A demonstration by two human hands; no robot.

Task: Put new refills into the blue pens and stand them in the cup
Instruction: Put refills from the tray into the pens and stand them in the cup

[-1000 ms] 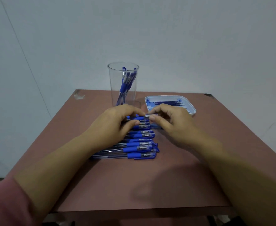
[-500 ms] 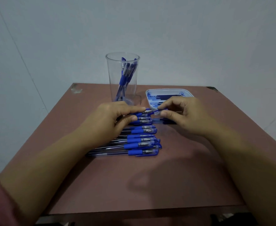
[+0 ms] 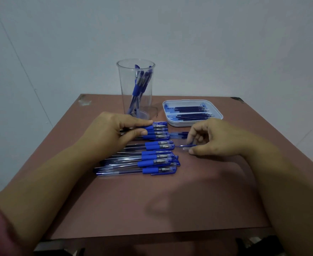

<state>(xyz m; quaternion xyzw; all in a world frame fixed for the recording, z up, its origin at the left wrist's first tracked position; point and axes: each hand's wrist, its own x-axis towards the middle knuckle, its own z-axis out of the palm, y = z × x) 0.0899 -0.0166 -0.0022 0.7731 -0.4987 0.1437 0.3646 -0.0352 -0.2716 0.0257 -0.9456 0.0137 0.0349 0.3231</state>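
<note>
Right hand (image 3: 218, 139) pulled right, pinching blurred piece (image 3: 185, 146) | left hand (image 3: 111, 133) grips pen (image 3: 152, 128)

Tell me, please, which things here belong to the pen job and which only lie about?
For the job: row of blue pens, clear cup with standing pens, white tray, refills, loose blue pieces beside the row.

Only there: table, its chipped corner, wall.

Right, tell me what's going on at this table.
A person works along a row of pens. The left hand grips the far pen; the right hand pinches a thin blue part beside the row. A few pens stand in the cup; refills lie in the tray.
</note>
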